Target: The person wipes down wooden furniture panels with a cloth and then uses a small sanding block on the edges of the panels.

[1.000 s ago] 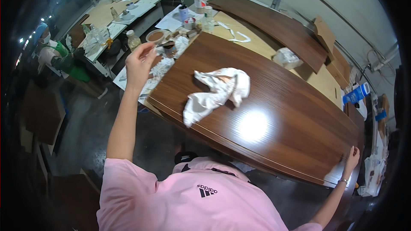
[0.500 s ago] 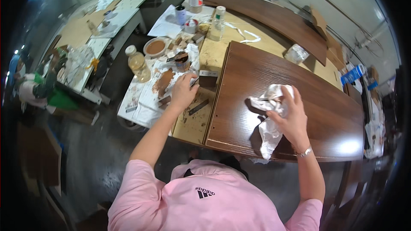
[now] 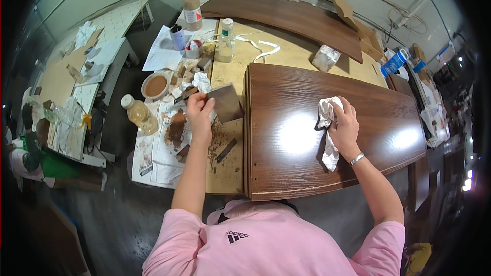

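Observation:
My left hand (image 3: 200, 115) pinches a thin grey rectangular plate (image 3: 226, 103) by its left edge, tilted over the littered strip of table beside the panels. My right hand (image 3: 346, 129) is closed around a crumpled white rag (image 3: 328, 117), which lies on a glossy dark brown wood panel (image 3: 286, 168). One end of the rag hangs out below the fingers. The panel tops a stack. Left of it, a dark narrow strip (image 3: 226, 151) lies among brown crumbs. A tub of brown paste (image 3: 155, 86) stands behind my left hand, with a smear of brown paste (image 3: 176, 127) on white paper beside it.
Bottles stand around the table: a yellowish one (image 3: 139, 114), a clear one (image 3: 226, 41) and a tall one (image 3: 192, 6). Another brown panel (image 3: 286, 18) lies at the back, near a wrapped block (image 3: 326, 59). A person (image 3: 33, 158) is at a side table on the left.
My left hand has lifted the grey plate off the littered table and now holds it up. My right hand has lowered the rag onto the panel. The view has shifted.

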